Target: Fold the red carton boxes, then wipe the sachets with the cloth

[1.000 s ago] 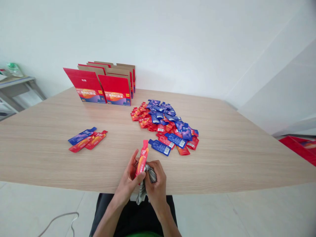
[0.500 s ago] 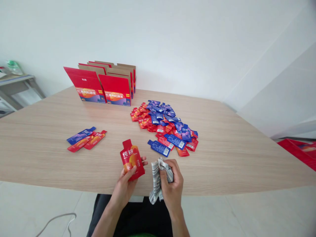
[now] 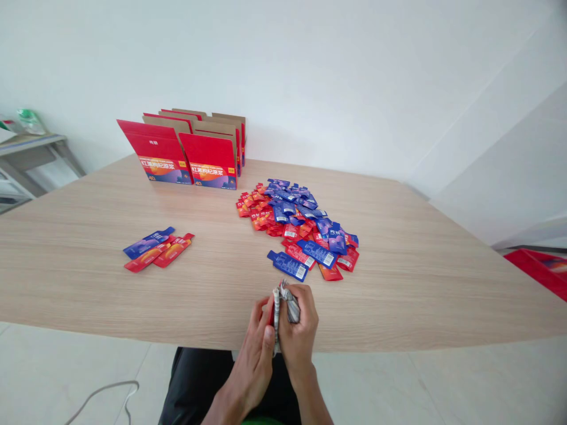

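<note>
My left hand is closed around a red pouch, which is mostly hidden behind its fingers and seen edge-on. My right hand grips a crumpled grey-and-white striped cloth and presses it against the pouch. Both hands meet over the table's near edge. Just beyond them lies a blue pouch with a barcode, at the front of a heap of red and blue pouches. Off to the left, a blue pouch and two red pouches lie overlapping.
Several open red cartons stand at the back left of the wooden table. A red box shows at the right edge. At far left is a side stand with a green-topped item. A cable lies on the floor.
My left hand has turned the red pouch edge-on and brought it right, against the cloth. My right hand has moved slightly left, so the two hands now meet.
</note>
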Demonstrator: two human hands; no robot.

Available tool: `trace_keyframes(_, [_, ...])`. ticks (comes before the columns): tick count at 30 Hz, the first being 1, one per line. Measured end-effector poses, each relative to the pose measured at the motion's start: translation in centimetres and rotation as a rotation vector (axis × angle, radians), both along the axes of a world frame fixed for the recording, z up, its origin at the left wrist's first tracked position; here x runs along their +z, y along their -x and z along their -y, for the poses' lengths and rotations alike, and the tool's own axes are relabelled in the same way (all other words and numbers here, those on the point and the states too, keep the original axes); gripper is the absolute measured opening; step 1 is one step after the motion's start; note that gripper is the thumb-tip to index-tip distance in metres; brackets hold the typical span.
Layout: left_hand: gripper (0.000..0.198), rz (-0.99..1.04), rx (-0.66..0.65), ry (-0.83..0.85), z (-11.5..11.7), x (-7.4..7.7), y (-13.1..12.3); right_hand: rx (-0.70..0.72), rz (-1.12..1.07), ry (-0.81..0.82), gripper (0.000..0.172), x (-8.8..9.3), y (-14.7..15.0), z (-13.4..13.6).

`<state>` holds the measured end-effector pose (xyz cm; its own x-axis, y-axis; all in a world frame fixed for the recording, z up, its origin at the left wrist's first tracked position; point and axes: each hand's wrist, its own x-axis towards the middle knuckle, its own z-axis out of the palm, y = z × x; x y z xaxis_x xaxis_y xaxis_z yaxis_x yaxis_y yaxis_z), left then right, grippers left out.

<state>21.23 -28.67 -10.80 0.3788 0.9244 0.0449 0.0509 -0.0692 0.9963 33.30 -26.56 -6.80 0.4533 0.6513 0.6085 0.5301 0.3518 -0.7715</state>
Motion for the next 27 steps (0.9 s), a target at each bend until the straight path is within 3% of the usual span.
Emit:
trace_keyframes(3, [0.065, 0.019, -0.015, 0.034, 1.5, -0.8, -0.7, -0.039, -0.024, -0.004, 0.012, 0.7, -1.2, -0.4])
trace_keyframes(6, [0.068, 0.051, 0.015, 0.025, 1.5, -0.7, -1.2, -0.008, 0.0, -0.019, 0.016, 0.8, -1.0, -0.3])
trace_keyframes(12, [0.072, 0.083, 0.253, -0.118, -2.6, 2.7, 0.2, 0.161, 0.015, -0.022, 0.023, -0.4, 2.6, 1.2])
trace_keyframes(15, [0.069, 0.061, 0.29, -0.144, -3.3, 3.7, 1.1, 0.197, -0.016, -0.019, 0.024, -0.6, 3.5, 1.4])
trace_keyframes(23, [0.054, -0.033, 0.101, -0.235, 1.1, 1.0, 0.0, 0.11, -0.063, 0.0, 0.018, 1.0, 0.0, 0.0])
trace_keyframes(27, [0.055, -0.033, 0.117, -0.27, 1.1, 1.1, -0.8, 0.094, -0.072, 0.015, 0.018, 1.1, -0.3, 0.5])
